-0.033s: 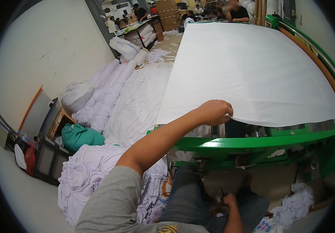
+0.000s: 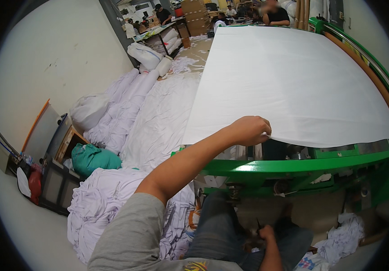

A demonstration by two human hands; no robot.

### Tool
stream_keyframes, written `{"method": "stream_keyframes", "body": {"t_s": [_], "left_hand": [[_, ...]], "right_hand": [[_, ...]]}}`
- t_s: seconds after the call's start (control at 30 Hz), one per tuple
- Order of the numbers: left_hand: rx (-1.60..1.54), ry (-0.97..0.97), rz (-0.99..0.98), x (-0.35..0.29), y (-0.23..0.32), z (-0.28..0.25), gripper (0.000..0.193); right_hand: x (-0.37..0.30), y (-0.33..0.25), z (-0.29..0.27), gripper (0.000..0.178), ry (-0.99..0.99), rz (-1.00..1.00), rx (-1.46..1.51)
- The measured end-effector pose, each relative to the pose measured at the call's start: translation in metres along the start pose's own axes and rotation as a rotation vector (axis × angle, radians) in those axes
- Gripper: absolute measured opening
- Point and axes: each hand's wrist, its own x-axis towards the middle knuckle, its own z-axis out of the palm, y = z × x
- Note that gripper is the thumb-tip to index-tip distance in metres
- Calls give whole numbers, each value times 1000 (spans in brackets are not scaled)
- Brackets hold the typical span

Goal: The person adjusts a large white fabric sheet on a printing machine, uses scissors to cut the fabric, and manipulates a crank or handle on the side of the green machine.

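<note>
Left hand [image 2: 251, 130]: pinching near edge of white fabric sheet [image 2: 293, 86], presumably for tension | sheet: spreads beyond left hand, over green machine frame [image 2: 293, 166] | right hand [image 2: 266, 233]: around slim dark tool [image 2: 258, 223], kind unclear

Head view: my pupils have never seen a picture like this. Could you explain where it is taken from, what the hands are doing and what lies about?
There is no robot here: a person works with bare hands. The camera sits on the person's head and looks down, and its fisheye lens bends straight edges. Picture left is the person's left.

The left hand reaches forward and pinches the near edge of a wide white sheet, spread over a green frame. The right hand is low, by the lap, with a thin dark thing, too small to name. On the floor to the left are a white cloth heap and a green bundle.
</note>
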Motion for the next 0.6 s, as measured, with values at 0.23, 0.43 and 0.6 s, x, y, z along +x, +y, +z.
{"method": "stream_keyframes", "body": {"t_s": [0.23, 0.43, 0.6], "left_hand": [[-59, -66, -12, 3, 11, -13, 21], [-69, -72, 6, -1, 2, -16, 20], [-35, -117, -59, 0, 6, -15, 19]], "right_hand": [[27, 30, 21, 55, 65, -36, -30], [21, 23, 18, 51, -41, 25, -75], [10, 22, 8, 54, -48, 80, -120]]}}
